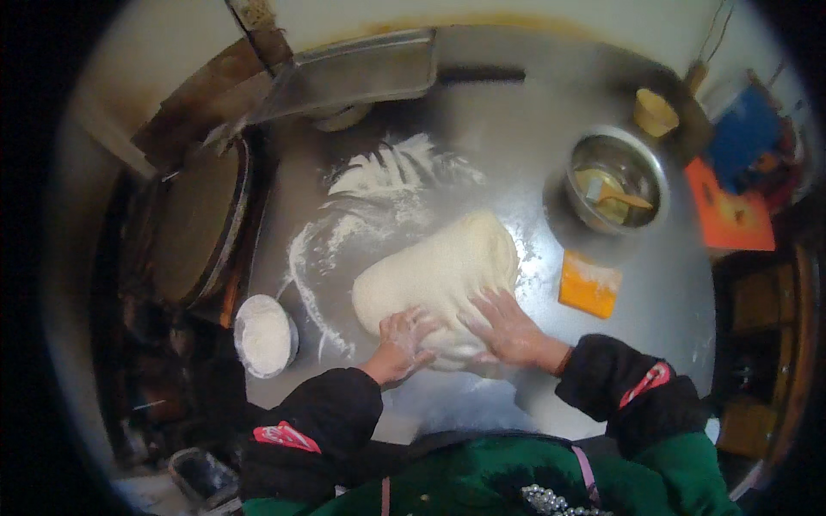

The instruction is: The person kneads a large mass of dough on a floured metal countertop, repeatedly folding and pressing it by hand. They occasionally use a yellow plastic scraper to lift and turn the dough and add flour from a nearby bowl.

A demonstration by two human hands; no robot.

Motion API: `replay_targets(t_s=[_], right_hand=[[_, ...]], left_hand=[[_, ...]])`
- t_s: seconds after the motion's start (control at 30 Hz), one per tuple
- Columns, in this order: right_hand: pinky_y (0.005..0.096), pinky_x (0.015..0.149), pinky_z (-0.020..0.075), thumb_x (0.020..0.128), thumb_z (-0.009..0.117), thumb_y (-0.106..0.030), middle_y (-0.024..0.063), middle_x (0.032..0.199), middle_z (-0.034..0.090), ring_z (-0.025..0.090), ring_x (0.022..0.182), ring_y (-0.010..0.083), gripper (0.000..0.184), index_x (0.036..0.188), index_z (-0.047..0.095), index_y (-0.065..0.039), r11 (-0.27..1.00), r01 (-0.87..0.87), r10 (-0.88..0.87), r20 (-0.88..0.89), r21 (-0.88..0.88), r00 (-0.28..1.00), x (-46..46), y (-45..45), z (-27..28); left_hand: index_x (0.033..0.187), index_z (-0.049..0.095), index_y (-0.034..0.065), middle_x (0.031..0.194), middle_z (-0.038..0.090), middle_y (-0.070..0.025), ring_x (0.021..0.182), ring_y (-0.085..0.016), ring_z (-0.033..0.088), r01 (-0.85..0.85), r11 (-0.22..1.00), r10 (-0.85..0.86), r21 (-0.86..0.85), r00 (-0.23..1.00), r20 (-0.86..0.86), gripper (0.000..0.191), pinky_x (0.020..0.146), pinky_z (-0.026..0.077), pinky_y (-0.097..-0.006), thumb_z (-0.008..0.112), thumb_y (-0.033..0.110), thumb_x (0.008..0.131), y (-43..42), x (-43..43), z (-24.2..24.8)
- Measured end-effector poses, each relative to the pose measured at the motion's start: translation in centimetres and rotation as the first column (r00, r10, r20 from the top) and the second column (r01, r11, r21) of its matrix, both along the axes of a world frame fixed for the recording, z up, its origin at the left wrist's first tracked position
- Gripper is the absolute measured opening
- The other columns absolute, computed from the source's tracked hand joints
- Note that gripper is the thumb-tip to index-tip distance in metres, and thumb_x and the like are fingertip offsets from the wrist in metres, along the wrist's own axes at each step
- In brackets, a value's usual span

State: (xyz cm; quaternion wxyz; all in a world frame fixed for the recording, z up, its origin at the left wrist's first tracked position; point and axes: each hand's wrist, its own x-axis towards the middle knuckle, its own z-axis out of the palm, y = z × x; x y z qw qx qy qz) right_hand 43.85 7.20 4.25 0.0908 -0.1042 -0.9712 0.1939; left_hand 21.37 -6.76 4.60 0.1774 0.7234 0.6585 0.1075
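Note:
A large, thick roll of pale dough [432,271] lies aslant on the metal work surface [535,155]. My left hand [403,342] rests on the dough's near left side, fingers spread. My right hand [506,329] presses on its near right side, where the surface is creased around the fingers. Both hands are dusted with flour, and neither is closed around the dough. Loose flour [387,171] is smeared on the metal beyond the roll and to its left. A bowl of flour [266,337] stands left of my left hand. To the right lies a floury orange dough scraper [588,285].
At the right stands a steel bowl [659,187] with a brush in yellowish liquid, near a small yellow cup [655,113]. A large round pan [200,226] is at the left. A metal tray [361,71] sits at the back, and an orange sheet [729,209] hangs at the right edge.

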Motion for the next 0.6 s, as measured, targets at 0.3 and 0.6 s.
replay_targets(t_s=[0.3,0.6], right_hand=[[0.0575,0.104,0.0143,0.072,0.057,-0.018,0.0198,0.135,0.034,0.026,0.128,0.0393,0.057,0.127,0.046,-0.011,0.969,0.168,-0.151,-0.107,0.181,0.983,-7.1,12.4,-4.5],[0.0522,0.104,0.0197,0.073,0.065,-0.042,0.0198,0.138,0.031,0.03,0.127,0.0369,0.069,0.131,0.043,-0.01,0.869,0.446,-0.469,0.071,0.215,0.88,-14.7,15.3,-1.7]], left_hand=[[0.114,0.052,0.0092,0.124,0.043,-0.0228,0.111,-0.036,0.044,0.333,0.943,-0.319,-0.011,0.894,-0.314,0.042,0.085,0.036,-0.0537,0.055,0.029,0.078,17.7,-8.1,-7.1],[0.128,0.042,0.0048,0.132,0.039,-0.0177,0.116,-0.034,0.043,0.203,0.976,-0.174,0.082,0.947,-0.27,0.055,0.088,0.038,-0.0526,0.058,0.024,0.079,24.1,-12.1,-1.7]])
